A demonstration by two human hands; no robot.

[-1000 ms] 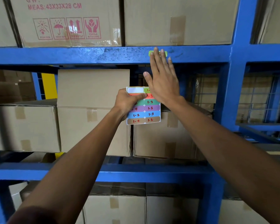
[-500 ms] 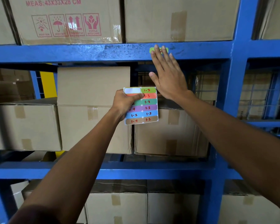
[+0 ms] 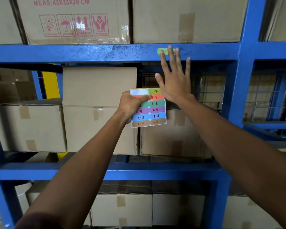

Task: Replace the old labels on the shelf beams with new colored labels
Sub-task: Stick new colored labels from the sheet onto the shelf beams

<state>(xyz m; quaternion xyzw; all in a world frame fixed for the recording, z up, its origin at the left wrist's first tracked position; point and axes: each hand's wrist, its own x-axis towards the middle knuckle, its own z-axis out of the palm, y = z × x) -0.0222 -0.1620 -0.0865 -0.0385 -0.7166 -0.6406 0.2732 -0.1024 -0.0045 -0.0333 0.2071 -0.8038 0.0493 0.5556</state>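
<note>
- Left hand [image 3: 130,104] gripping label sheet [image 3: 149,111], thumb across orange row (1 slot peeled bare).
- Right hand [image 3: 175,81] spread flat, fingertips [image 3: 170,48] over green label [image 3: 161,51] on upper blue beam [image 3: 89,52].

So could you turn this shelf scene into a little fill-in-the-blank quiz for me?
1. The left hand holds a sheet of colored ____.
2. The label stuck on the beam is ____ in color.
3. The right hand is open, fingers over that ____.
4. The sheet's top-left slot is ____.

Missing words: labels; green; label; empty
</note>
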